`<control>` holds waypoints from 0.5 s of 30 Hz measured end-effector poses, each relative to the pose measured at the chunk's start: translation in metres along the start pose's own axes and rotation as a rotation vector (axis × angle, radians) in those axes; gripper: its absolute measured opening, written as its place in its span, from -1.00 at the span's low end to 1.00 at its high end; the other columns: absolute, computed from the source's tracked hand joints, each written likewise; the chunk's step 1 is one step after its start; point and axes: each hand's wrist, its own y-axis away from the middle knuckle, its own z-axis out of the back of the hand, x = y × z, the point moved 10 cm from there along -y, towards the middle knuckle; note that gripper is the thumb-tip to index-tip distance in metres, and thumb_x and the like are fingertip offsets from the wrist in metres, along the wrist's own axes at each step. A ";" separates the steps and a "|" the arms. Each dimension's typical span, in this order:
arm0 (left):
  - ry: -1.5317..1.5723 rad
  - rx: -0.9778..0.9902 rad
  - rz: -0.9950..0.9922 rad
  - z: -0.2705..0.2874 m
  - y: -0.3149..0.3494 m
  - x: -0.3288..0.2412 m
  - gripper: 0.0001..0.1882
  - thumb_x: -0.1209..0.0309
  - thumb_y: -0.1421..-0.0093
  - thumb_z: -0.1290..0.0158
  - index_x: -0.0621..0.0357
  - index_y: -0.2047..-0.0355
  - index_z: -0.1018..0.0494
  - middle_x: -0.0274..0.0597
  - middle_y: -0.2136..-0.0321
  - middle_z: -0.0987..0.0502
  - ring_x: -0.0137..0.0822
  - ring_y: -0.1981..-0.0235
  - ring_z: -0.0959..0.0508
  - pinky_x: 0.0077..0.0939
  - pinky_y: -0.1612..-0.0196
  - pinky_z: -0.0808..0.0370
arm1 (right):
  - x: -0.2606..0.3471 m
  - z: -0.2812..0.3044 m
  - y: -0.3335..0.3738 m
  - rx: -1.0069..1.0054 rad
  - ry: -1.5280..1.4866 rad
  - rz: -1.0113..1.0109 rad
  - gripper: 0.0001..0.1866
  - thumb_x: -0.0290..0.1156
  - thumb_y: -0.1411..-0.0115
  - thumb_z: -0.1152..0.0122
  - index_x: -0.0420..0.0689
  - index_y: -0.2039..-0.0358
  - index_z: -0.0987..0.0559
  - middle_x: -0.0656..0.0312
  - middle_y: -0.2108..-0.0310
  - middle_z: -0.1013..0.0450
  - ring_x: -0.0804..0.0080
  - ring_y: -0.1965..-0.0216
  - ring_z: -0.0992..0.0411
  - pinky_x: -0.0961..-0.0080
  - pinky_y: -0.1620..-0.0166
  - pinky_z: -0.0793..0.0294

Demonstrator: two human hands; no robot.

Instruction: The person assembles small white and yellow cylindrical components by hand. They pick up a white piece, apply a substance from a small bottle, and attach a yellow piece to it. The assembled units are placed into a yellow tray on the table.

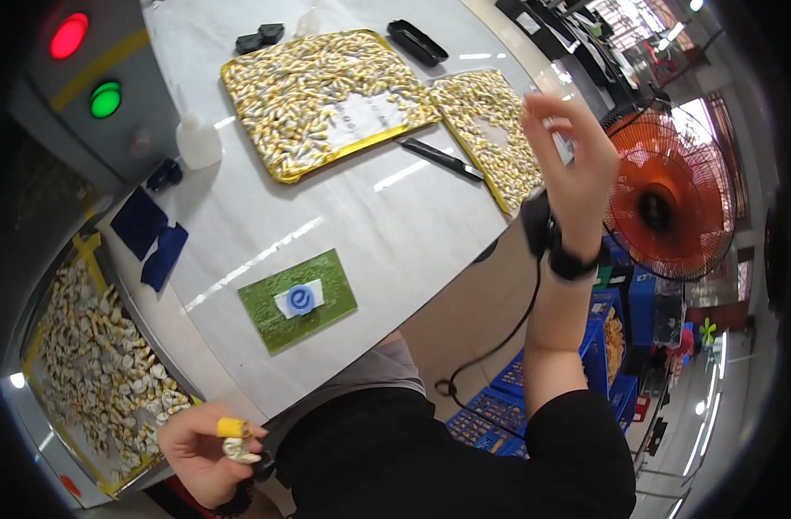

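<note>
At the lower left, my left hand (201, 454) is closed, pinching a small white piece (237, 450); a yellow band (233, 428) shows at its fingertips. My right hand (581, 164) is raised beyond the table's right edge, wearing a black wristband (574, 264). Its thumb and forefinger curve together at the tips; anything between them is too small to make out. Near the table's front edge lies a green mat (331, 275) bearing a white paper and a blue round piece (300, 299). Two yellow-edged trays (313, 167) (479, 166) hold many small white-and-yellow pieces.
Black-handled tool (443, 160) lies before the trays, a black dish (418, 43) behind them. White bottle (198, 143) and dark blue cloths (163, 251) are at left, beside another piece-filled tray (101, 381). An orange fan (664, 195) and blue crates (491, 424) stand right.
</note>
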 end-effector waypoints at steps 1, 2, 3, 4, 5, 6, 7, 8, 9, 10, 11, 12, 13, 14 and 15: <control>-0.020 -0.021 0.020 0.003 0.003 -0.001 -0.57 0.26 0.10 -0.35 0.31 0.39 -0.42 -0.09 0.56 -0.52 -0.34 0.51 -0.54 -0.47 0.36 -0.53 | -0.037 -0.006 -0.008 0.055 0.059 -0.056 -0.83 -0.50 -0.01 -0.21 -0.19 0.32 -0.57 0.17 0.38 -0.54 0.43 0.38 -0.48 0.57 0.34 -0.40; -0.037 -0.014 0.022 0.003 0.004 -0.001 -0.57 0.26 0.10 -0.35 0.32 0.39 -0.42 -0.08 0.56 -0.52 -0.34 0.51 -0.54 -0.48 0.36 -0.53 | -0.088 -0.019 -0.009 0.183 0.095 -0.153 -0.80 -0.46 -0.02 -0.19 -0.18 0.29 -0.57 0.14 0.32 -0.53 0.38 0.31 -0.48 0.51 0.27 -0.42; -0.046 -0.001 0.029 0.002 0.004 0.000 -0.57 0.26 0.10 -0.35 0.32 0.40 -0.42 -0.08 0.56 -0.52 -0.34 0.51 -0.54 -0.48 0.37 -0.53 | -0.136 -0.030 -0.001 0.316 0.170 -0.191 -0.77 -0.42 -0.02 -0.19 -0.17 0.27 -0.57 0.09 0.29 -0.52 0.30 0.26 -0.48 0.45 0.19 -0.43; -0.064 -0.003 0.033 0.003 0.004 0.001 -0.57 0.26 0.10 -0.35 0.32 0.40 -0.42 -0.08 0.57 -0.52 -0.34 0.50 -0.54 -0.49 0.37 -0.53 | -0.179 -0.051 0.012 0.480 0.224 -0.258 -0.75 -0.40 -0.01 -0.20 -0.19 0.27 -0.56 0.05 0.27 -0.51 0.26 0.21 -0.46 0.43 0.13 -0.42; -0.058 0.017 0.043 0.002 0.003 0.002 -0.57 0.27 0.11 -0.36 0.33 0.41 -0.42 -0.08 0.57 -0.52 -0.34 0.51 -0.54 -0.50 0.38 -0.52 | -0.195 -0.063 0.018 0.535 0.225 -0.168 -0.75 -0.39 0.00 -0.21 -0.19 0.28 -0.57 0.05 0.31 -0.51 0.24 0.27 -0.47 0.42 0.17 -0.43; -0.059 0.024 0.049 0.002 0.004 0.002 -0.57 0.28 0.11 -0.36 0.34 0.41 -0.42 -0.07 0.57 -0.52 -0.34 0.51 -0.54 -0.51 0.38 -0.52 | -0.206 -0.072 0.021 0.558 0.225 -0.241 -0.76 -0.39 0.01 -0.21 -0.19 0.29 -0.57 0.05 0.33 -0.52 0.23 0.29 -0.48 0.41 0.19 -0.44; -0.059 0.031 0.054 0.001 0.005 0.002 -0.57 0.28 0.12 -0.36 0.35 0.41 -0.42 -0.07 0.57 -0.52 -0.34 0.51 -0.54 -0.52 0.39 -0.51 | -0.215 -0.081 0.022 0.582 0.227 -0.314 -0.77 -0.40 0.01 -0.21 -0.19 0.31 -0.58 0.05 0.35 -0.52 0.23 0.31 -0.49 0.40 0.20 -0.44; -0.053 0.038 0.048 0.000 0.005 0.002 -0.57 0.30 0.13 -0.37 0.36 0.42 -0.43 -0.06 0.56 -0.53 -0.34 0.52 -0.54 -0.52 0.39 -0.51 | -0.225 -0.087 0.029 0.605 0.229 -0.392 -0.78 -0.40 0.02 -0.21 -0.19 0.32 -0.58 0.05 0.36 -0.53 0.23 0.33 -0.49 0.40 0.22 -0.45; -0.047 0.045 0.042 -0.002 0.004 0.002 -0.57 0.31 0.14 -0.37 0.37 0.42 -0.43 -0.05 0.56 -0.53 -0.34 0.52 -0.54 -0.53 0.40 -0.50 | -0.232 -0.089 0.032 0.577 0.198 -0.423 -0.81 -0.39 0.03 -0.23 -0.19 0.39 -0.58 0.04 0.41 -0.53 0.20 0.36 -0.50 0.36 0.26 -0.46; -0.039 0.054 0.035 -0.005 0.003 0.003 -0.57 0.33 0.15 -0.38 0.38 0.42 -0.43 -0.04 0.55 -0.53 -0.34 0.52 -0.54 -0.54 0.40 -0.50 | -0.234 -0.090 0.033 0.584 0.231 -0.406 -0.82 -0.39 0.03 -0.23 -0.20 0.40 -0.58 0.04 0.40 -0.52 0.20 0.36 -0.50 0.36 0.26 -0.45; -0.029 0.056 0.027 -0.005 0.003 0.002 -0.58 0.34 0.15 -0.38 0.39 0.42 -0.44 -0.03 0.55 -0.53 -0.34 0.53 -0.54 -0.55 0.40 -0.50 | -0.234 -0.095 0.032 0.594 0.258 -0.387 -0.82 -0.39 0.03 -0.23 -0.20 0.41 -0.58 0.03 0.40 -0.52 0.19 0.36 -0.50 0.35 0.26 -0.45; -0.017 0.060 0.019 -0.007 0.003 0.002 -0.58 0.36 0.16 -0.38 0.40 0.42 -0.44 -0.02 0.54 -0.54 -0.34 0.53 -0.54 -0.55 0.40 -0.50 | -0.233 -0.098 0.031 0.602 0.287 -0.367 -0.82 -0.38 0.03 -0.23 -0.20 0.42 -0.57 0.02 0.40 -0.52 0.19 0.35 -0.50 0.35 0.27 -0.45; -0.004 0.065 0.010 -0.008 0.003 0.002 -0.59 0.37 0.16 -0.38 0.41 0.42 -0.45 -0.01 0.54 -0.54 -0.34 0.53 -0.55 -0.56 0.40 -0.50 | -0.230 -0.101 0.029 0.620 0.287 -0.347 -0.83 -0.37 0.00 -0.21 -0.21 0.45 -0.56 0.01 0.41 -0.50 0.14 0.36 -0.48 0.32 0.27 -0.44; 0.006 0.069 0.002 -0.008 0.003 0.002 -0.59 0.38 0.16 -0.38 0.41 0.42 -0.45 0.00 0.53 -0.54 -0.34 0.52 -0.55 -0.56 0.40 -0.49 | -0.229 -0.101 0.028 0.603 0.306 -0.315 -0.83 -0.37 -0.01 -0.20 -0.21 0.45 -0.55 0.00 0.42 -0.50 0.12 0.36 -0.48 0.31 0.26 -0.44; 0.017 0.074 -0.005 -0.008 0.003 0.001 -0.60 0.39 0.16 -0.38 0.42 0.42 -0.45 0.01 0.53 -0.54 -0.34 0.52 -0.55 -0.56 0.41 -0.49 | -0.229 -0.097 0.027 0.585 0.327 -0.283 -0.84 -0.38 -0.02 -0.18 -0.22 0.44 -0.54 -0.01 0.43 -0.49 0.10 0.36 -0.47 0.30 0.26 -0.44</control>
